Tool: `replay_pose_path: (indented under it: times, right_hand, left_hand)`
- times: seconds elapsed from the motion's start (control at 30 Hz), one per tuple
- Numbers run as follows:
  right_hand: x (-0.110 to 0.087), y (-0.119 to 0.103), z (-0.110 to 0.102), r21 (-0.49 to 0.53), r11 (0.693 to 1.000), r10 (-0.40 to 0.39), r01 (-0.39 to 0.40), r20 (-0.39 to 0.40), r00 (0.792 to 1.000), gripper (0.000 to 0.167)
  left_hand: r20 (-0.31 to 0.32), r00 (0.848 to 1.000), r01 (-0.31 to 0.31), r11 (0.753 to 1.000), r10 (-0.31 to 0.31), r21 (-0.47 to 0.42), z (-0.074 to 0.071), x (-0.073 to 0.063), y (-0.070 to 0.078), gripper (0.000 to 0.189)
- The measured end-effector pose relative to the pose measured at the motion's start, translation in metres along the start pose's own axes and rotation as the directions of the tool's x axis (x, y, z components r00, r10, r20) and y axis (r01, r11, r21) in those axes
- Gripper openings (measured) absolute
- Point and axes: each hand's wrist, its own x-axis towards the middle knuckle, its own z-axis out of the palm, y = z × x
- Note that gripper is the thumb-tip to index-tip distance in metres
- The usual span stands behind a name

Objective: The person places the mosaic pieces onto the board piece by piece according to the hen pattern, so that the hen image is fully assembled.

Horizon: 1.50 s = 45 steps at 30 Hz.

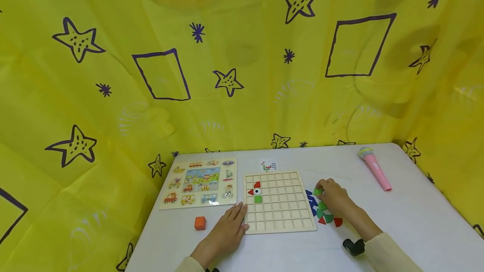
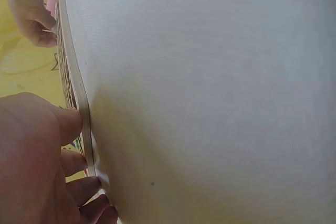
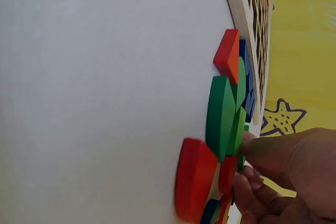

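My left hand [image 1: 227, 230] rests flat on the table, its fingers along the left edge of a wooden grid board [image 1: 280, 221]. In the left wrist view, the thumb [image 2: 68, 125] touches the board's side. On the grid sit a red quarter-round piece [image 1: 257, 184], a red triangle [image 1: 251, 192], a white tile with an eye [image 1: 257, 191] and a green square [image 1: 258, 199]. Right of the board, my right hand [image 1: 334, 196] pinches a green square block [image 1: 317, 191] among loose pieces. These include a red wedge [image 3: 194, 179] and a green quarter-round [image 3: 219, 116].
Behind the board lies a small pattern card [image 1: 269, 165]. A vehicle picture puzzle [image 1: 166, 188] is at the left, with an orange cube [image 1: 200, 223] in front of it. A pink toy microphone [image 1: 378, 173] lies at the right. Yellow patterned cloth [image 1: 242, 121] hangs behind the table.
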Motion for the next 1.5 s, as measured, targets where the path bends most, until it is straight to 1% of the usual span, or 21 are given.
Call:
replay_pose_path:
  times: [0.17,0.3,0.4,0.5,0.6,0.73,0.87,0.97,1.07,1.13,1.27,1.4,1.5]
  right_hand:
    - [0.004,0.006,0.001,0.028,0.999,-0.017,0.017,-0.009,1.000,0.023]
    - [0.010,0.010,0.001,0.008,1.000,-0.015,0.015,-0.017,1.000,0.025]
    - [0.013,0.009,0.000,0.014,1.000,-0.028,0.028,-0.033,0.999,0.025]
    - [0.014,0.004,0.001,0.038,0.998,-0.051,0.053,-0.052,0.997,0.025]
    - [0.014,-0.007,0.005,0.053,0.996,-0.069,0.072,-0.065,0.996,0.026]
    - [0.015,-0.027,0.014,0.086,0.991,-0.101,0.106,-0.060,0.993,0.026]
    - [0.011,-0.052,0.026,0.126,0.981,-0.146,0.148,-0.029,0.989,0.024]
    - [0.008,-0.072,0.037,0.117,0.979,-0.168,0.168,-0.012,0.986,0.022]
    - [0.006,-0.089,0.048,0.106,0.976,-0.188,0.188,-0.012,0.982,0.020]
    - [0.005,-0.099,0.054,0.125,0.971,-0.205,0.204,-0.009,0.979,0.020]
    - [0.004,-0.112,0.069,0.140,0.954,-0.268,0.265,0.002,0.963,0.021]
    - [0.005,-0.121,0.080,0.105,0.926,-0.364,0.363,-0.001,0.931,0.023]
    - [0.006,-0.126,0.085,0.071,0.901,-0.427,0.427,-0.020,0.904,0.019]
  left_hand:
    - [-0.002,1.000,-0.002,1.000,0.002,0.002,-0.002,-0.001,0.001,0.066]
    - [0.007,1.000,-0.002,1.000,0.002,0.001,-0.003,-0.001,0.003,0.066]
    - [0.016,1.000,-0.001,1.000,0.000,0.003,-0.003,-0.001,0.003,0.066]
    - [0.015,1.000,-0.002,1.000,0.002,0.015,-0.002,0.000,0.003,0.067]
    - [0.008,1.000,-0.004,1.000,0.004,0.025,-0.001,-0.001,0.003,0.067]
    - [0.006,1.000,-0.004,0.999,0.003,0.033,-0.001,-0.001,0.002,0.067]
    - [0.008,1.000,0.000,0.999,0.000,0.036,-0.001,0.000,0.002,0.067]
    - [0.005,1.000,-0.002,0.999,0.002,0.039,-0.002,-0.001,0.002,0.067]
    - [0.002,1.000,-0.003,0.999,0.003,0.037,-0.002,0.000,0.002,0.066]
    - [-0.001,1.000,-0.004,0.999,0.004,0.033,-0.002,0.000,0.002,0.066]
    - [-0.003,1.000,-0.007,1.000,0.007,0.027,-0.003,0.000,0.002,0.066]
    - [-0.008,1.000,-0.021,0.999,0.021,0.026,-0.003,0.000,0.001,0.066]
    - [-0.009,1.000,-0.027,0.999,0.027,0.030,-0.003,0.001,0.001,0.066]
